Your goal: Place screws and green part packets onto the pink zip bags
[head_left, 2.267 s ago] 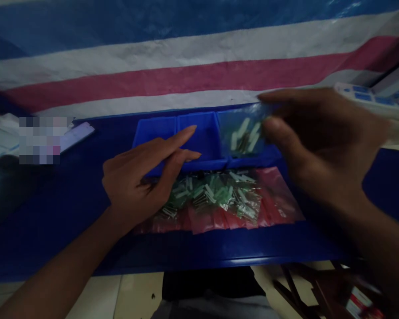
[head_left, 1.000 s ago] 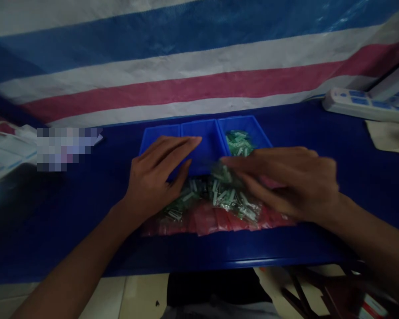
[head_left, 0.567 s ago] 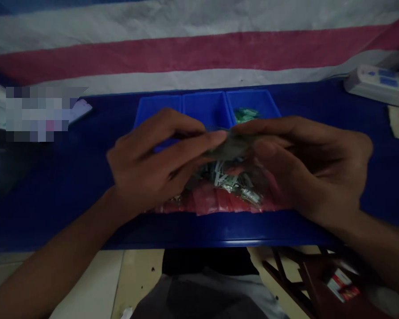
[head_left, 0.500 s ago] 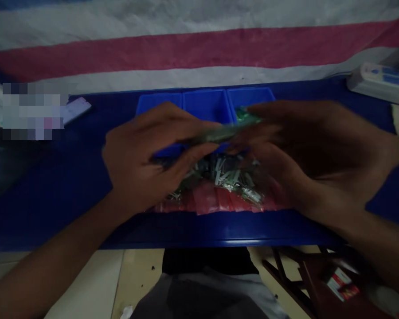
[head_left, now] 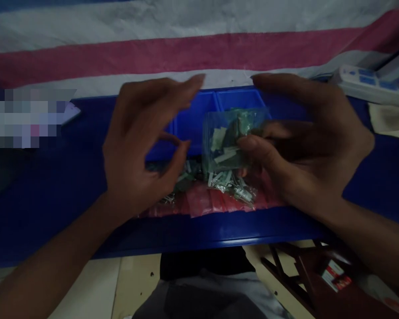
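Right hand (head_left: 314, 146) pinching a small clear bag (head_left: 224, 144), left hand (head_left: 133, 146) open beside it

In the head view, the right hand is gripping the bag by its right part, the thumb pressing its face and other fingers sitting behind. The right index finger is standing raised, away from the bag. Pale pieces and green matter are showing through the plastic. The bag is hanging, slightly tilted, in front of the middle bin (head_left: 196, 119) and the right bin (head_left: 239, 98), its lower edge overlapping the other clear bags (head_left: 231, 184).

The left hand is holding nothing; its thumb and index finger are standing wide apart, and a narrow gap is separating them from the bag's left edge. This hand is covering much of the left bin (head_left: 158, 153).

Red bags (head_left: 201, 199) are lying in a row before the bins, near the front edge of the blue surface (head_left: 186, 228). A strip of surface is running between that row and the edge. To the left, the surface is stretching broadly toward a pale flat object (head_left: 71, 114). To the right, more surface is separating the right hand from a white power strip (head_left: 365, 82) and a beige piece (head_left: 390, 117). Behind the bins, a striped sheet (head_left: 173, 55) is bounding the back.
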{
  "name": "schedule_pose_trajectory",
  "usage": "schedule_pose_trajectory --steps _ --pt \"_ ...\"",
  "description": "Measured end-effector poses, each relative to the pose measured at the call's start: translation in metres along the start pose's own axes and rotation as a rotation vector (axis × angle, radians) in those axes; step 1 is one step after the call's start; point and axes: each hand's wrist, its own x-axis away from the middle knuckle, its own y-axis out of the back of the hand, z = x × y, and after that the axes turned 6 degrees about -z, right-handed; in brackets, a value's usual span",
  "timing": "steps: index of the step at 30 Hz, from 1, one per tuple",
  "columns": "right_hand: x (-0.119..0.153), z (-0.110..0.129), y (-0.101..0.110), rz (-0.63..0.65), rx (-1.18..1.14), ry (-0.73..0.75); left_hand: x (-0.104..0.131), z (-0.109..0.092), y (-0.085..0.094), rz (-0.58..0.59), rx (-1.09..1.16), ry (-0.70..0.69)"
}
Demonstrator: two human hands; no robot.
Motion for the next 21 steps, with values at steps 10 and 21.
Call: schedule_pose_trajectory --steps 10,21 --pt "-0.009 -0.004 -0.003 0.268 -0.159 0.113 0.003 -0.004 0.003 0.021 -0.130 -0.202" --pt "-0.017 -0.031 -0.004 -0.059 -0.036 0.101 0.002 0.001 0.000 0.060 -0.182 -0.031"
